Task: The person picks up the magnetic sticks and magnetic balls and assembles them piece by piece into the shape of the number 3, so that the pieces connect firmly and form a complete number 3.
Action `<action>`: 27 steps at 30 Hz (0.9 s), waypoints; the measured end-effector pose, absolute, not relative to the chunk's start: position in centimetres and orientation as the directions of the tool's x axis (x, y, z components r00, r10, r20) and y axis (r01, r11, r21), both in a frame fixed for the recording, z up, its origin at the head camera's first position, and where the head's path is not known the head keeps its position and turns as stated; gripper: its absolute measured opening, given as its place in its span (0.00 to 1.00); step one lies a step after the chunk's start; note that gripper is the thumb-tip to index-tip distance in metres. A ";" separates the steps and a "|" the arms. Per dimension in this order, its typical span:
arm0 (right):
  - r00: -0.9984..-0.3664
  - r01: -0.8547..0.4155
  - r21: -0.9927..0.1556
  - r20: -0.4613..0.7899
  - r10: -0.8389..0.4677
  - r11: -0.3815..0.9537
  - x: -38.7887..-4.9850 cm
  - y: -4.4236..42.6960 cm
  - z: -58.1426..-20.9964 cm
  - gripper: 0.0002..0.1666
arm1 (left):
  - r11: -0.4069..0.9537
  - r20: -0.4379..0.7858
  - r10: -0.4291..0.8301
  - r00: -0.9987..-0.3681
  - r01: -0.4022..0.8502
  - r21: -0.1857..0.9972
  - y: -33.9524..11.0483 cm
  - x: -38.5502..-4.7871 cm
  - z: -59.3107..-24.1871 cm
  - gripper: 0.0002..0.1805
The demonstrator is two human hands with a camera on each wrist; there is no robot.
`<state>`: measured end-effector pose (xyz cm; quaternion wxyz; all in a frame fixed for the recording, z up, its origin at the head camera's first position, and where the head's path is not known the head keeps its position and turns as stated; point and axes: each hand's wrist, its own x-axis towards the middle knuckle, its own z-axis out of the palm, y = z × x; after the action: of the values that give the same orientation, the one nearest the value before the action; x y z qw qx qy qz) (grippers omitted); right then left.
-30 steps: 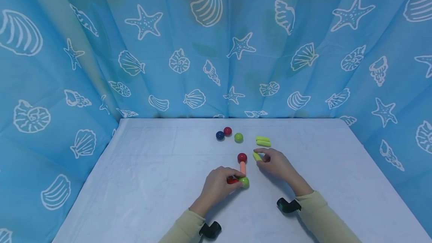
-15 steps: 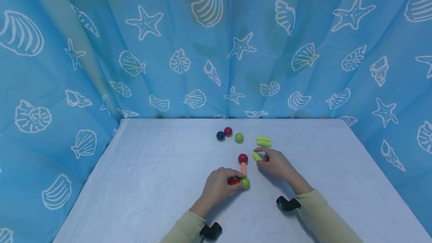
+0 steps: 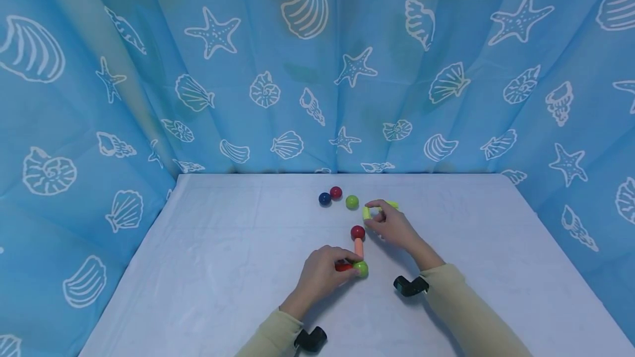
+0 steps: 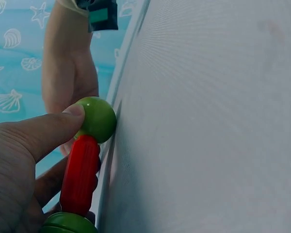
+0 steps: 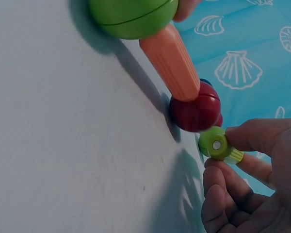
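Yellow-green stick [image 3: 366,213]: had moved left and away from you in your right hand's [image 3: 394,227] pinch, near the red ball [image 3: 358,232].
Red stick [image 3: 343,267]: gripped by your left hand [image 3: 319,271], together with the near green ball [image 3: 362,270].
Peach stick [image 3: 359,248]: joined those balls on the bench [image 3: 223,269].

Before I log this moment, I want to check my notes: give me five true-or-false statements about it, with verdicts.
1. The right hand pinches a yellow stick. True.
2. The left hand holds nothing. False: the left hand pinches a green ball.
3. The peach stick touches the near red ball. True.
4. In the head view, the blue ball lies right of the far red ball. False: the blue ball lies left.
5. A red stick touches the pinched green ball. True.
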<state>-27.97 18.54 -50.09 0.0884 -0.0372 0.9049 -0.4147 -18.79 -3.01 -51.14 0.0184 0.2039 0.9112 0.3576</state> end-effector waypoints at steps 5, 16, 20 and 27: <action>-0.980 0.016 -0.770 -0.140 -0.144 0.638 -28.5 17.7 -50.0 0.30 | 0.668 0.101 0.378 -0.920 0.347 0.659 -3.0 -18.8 -51.3 0.15; -0.977 0.058 -0.777 -0.174 -0.125 0.626 -28.8 16.7 -50.2 0.30 | 0.664 0.112 0.383 -0.917 0.357 0.657 -3.0 -18.8 -51.3 0.15; -0.976 0.067 -0.774 -0.181 -0.118 0.630 -28.7 16.6 -50.1 0.29 | 0.667 0.113 0.379 -0.918 0.356 0.655 -3.0 -18.8 -51.3 0.15; -0.977 0.079 -0.756 -0.190 -0.102 0.650 -28.8 16.4 -50.4 0.29 | 0.673 0.104 0.375 -0.921 0.347 0.653 -2.9 -18.8 -51.2 0.15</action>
<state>-28.80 16.42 -50.41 0.1081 -0.0064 0.9018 -0.4183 -18.80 -2.94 -51.23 0.0195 0.1973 0.9144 0.3528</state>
